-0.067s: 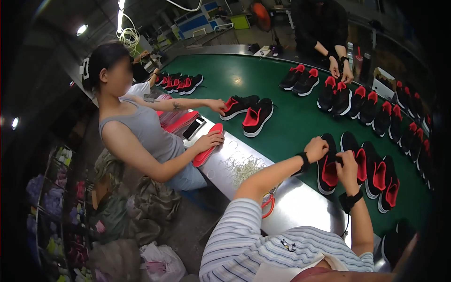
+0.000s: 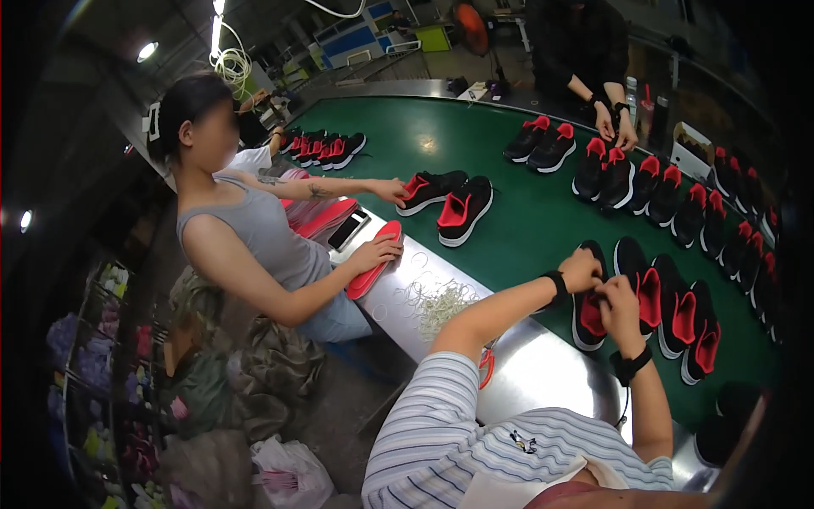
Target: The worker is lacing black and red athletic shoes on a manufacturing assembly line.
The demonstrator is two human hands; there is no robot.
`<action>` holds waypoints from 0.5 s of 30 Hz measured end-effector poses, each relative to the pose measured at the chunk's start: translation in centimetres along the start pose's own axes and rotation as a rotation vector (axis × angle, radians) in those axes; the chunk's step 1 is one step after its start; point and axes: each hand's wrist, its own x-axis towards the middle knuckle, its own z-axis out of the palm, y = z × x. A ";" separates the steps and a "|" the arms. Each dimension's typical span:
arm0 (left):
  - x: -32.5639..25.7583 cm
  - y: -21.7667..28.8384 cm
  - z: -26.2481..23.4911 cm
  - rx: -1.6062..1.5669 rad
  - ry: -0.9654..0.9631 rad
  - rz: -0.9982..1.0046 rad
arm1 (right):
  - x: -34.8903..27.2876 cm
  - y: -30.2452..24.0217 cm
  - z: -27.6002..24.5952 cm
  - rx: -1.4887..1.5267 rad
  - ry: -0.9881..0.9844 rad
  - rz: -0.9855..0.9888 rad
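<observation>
Loosely curled hands (image 2: 582, 271) (image 2: 620, 307) (grip unclear) crowd a shoe (image 2: 588, 322); a bag (image 2: 292, 458) holds pink material (image 2: 278, 481).

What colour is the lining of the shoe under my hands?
The lining is red, best seen in the head view.

Black shoes (image 2: 584, 326) are borne by a green table (image 2: 530, 225) — a long row is ranged down its right side, others are stood nearer the steel ledge (image 2: 543, 377). On the ledge, a phone (image 2: 348, 231), a heap of pale loops (image 2: 443, 310) and red insoles (image 2: 322, 219) are laid — scissors (image 2: 486, 369) too, partly hidden. On the floor (image 2: 343, 420), a white bag (image 2: 292, 475) is seen.
</observation>
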 end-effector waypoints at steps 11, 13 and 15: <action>2.4 2.0 0.3 0.017 0.059 -0.038 | -1.7 2.6 2.0 -0.630 -0.821 0.023; 1.5 1.8 1.2 0.020 0.018 -0.003 | -1.9 6.4 7.0 -0.515 -0.718 0.045; 1.4 3.5 1.5 0.042 -0.014 0.132 | -2.5 6.9 7.1 -0.397 -0.354 0.233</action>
